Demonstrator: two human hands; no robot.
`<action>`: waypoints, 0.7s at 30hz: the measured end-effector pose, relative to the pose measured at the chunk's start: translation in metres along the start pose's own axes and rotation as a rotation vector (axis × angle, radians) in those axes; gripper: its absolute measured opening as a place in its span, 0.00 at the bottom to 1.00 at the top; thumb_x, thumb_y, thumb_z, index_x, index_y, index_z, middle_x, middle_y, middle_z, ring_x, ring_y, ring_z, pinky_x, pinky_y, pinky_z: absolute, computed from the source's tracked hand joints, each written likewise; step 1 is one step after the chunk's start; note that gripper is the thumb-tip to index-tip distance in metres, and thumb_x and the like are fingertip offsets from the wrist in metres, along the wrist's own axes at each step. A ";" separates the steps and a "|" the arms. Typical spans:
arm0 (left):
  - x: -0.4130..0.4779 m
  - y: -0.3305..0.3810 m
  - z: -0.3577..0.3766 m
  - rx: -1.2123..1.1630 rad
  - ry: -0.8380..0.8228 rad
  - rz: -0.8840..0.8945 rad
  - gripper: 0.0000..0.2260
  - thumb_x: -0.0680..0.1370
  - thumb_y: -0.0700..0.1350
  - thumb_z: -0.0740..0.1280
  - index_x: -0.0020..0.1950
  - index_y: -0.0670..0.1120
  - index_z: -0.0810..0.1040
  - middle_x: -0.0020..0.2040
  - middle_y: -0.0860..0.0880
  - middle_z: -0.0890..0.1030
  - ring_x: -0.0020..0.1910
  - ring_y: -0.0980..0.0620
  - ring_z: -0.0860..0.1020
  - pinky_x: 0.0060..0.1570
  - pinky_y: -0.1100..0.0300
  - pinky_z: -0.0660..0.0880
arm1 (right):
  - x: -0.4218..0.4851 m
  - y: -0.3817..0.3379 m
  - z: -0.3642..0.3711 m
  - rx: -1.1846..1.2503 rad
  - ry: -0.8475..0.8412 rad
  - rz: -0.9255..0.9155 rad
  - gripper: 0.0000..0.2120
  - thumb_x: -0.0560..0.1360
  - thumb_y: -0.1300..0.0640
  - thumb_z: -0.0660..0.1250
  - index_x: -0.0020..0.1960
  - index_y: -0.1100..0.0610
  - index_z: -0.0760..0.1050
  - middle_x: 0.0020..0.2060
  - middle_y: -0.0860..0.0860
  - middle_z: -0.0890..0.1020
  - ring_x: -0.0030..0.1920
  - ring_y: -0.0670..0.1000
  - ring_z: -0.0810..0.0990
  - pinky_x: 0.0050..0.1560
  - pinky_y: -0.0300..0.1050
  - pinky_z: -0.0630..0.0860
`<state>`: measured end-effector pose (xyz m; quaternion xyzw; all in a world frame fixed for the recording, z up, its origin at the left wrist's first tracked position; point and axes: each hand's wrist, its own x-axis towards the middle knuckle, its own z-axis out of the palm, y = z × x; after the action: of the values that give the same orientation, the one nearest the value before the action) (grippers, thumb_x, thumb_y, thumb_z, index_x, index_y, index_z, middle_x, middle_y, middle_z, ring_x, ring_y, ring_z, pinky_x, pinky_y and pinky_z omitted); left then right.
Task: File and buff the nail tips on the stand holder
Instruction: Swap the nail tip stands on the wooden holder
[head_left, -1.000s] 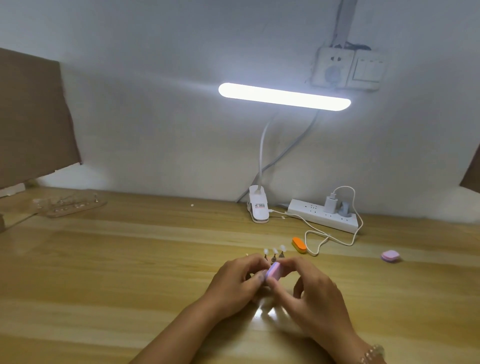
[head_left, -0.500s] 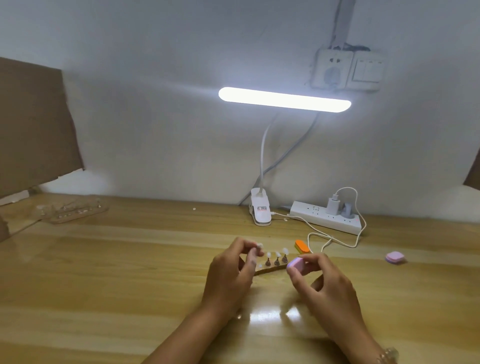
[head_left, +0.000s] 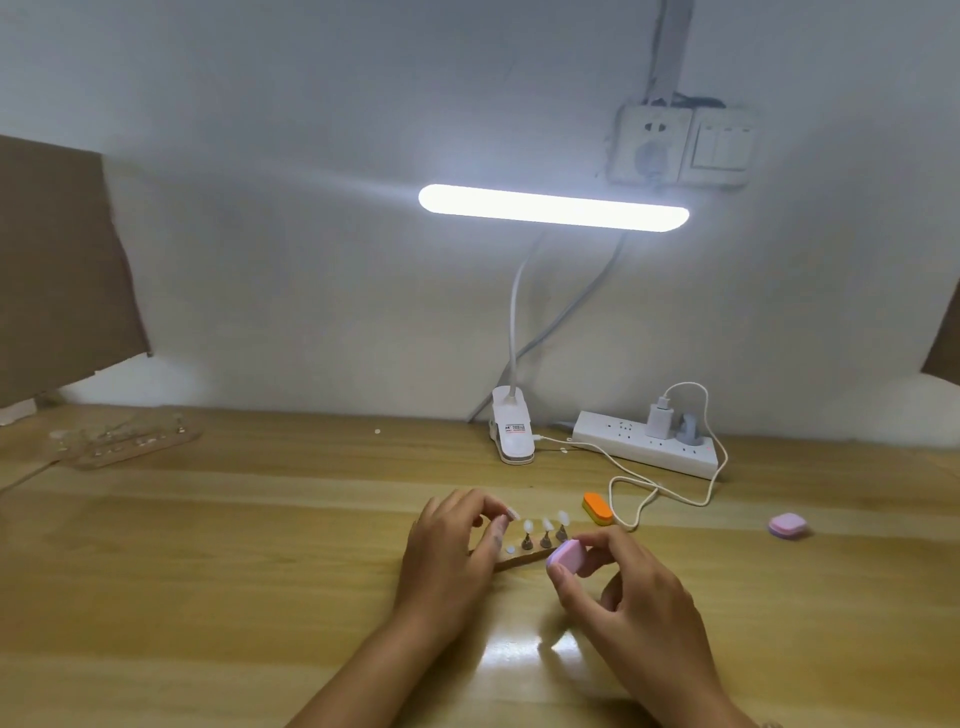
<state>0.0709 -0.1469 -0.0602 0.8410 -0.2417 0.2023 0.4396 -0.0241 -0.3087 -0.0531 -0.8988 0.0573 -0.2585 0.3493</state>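
Head view: my right hand (head_left: 623, 608) pinches the pink buffer block (head_left: 566, 556) at 4 o'clock of the stand holder (head_left: 519, 561) on the surface (head_left: 260, 571). My left hand (head_left: 447, 556) curls at its 9 o'clock end, grip unclear. Nail tips (head_left: 545, 525) look featherlight and brittle, so I'd steady the base.

The stand holder (head_left: 519, 560) lies mid-table (head_left: 260, 571) with the nail tips (head_left: 545, 525) in a row on it. The left hand (head_left: 447, 561) is over its left end. The right hand (head_left: 623, 587), at its right end, holds a buffer block (head_left: 566, 557). A second block (head_left: 597, 508) lies behind and to the right, and a third block (head_left: 787, 525) lies far right. At the wall, the lamp clip (head_left: 511, 434) sits left of the power strip (head_left: 644, 444). A tray (head_left: 119, 441) lies far left.
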 end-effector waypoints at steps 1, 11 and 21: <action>0.000 0.000 0.000 0.020 0.004 -0.007 0.05 0.79 0.44 0.68 0.47 0.55 0.79 0.45 0.61 0.80 0.49 0.56 0.75 0.54 0.56 0.71 | 0.000 0.000 0.000 -0.002 -0.007 0.004 0.12 0.69 0.37 0.69 0.49 0.39 0.74 0.45 0.34 0.79 0.36 0.43 0.78 0.39 0.41 0.74; -0.002 -0.001 0.003 0.083 -0.147 -0.031 0.03 0.80 0.49 0.66 0.47 0.57 0.77 0.44 0.61 0.78 0.50 0.60 0.73 0.55 0.57 0.72 | 0.000 -0.001 0.000 -0.026 -0.035 0.015 0.12 0.68 0.36 0.68 0.47 0.39 0.73 0.46 0.31 0.78 0.36 0.40 0.79 0.36 0.38 0.71; 0.000 -0.006 0.005 0.088 -0.178 -0.077 0.06 0.78 0.47 0.67 0.43 0.58 0.74 0.46 0.59 0.78 0.49 0.58 0.74 0.54 0.56 0.73 | 0.001 0.001 -0.001 -0.073 -0.064 0.004 0.12 0.69 0.35 0.68 0.46 0.40 0.73 0.48 0.30 0.76 0.38 0.41 0.78 0.35 0.36 0.70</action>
<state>0.0751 -0.1481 -0.0671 0.8829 -0.2380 0.1204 0.3864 -0.0233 -0.3100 -0.0525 -0.9187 0.0573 -0.2265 0.3186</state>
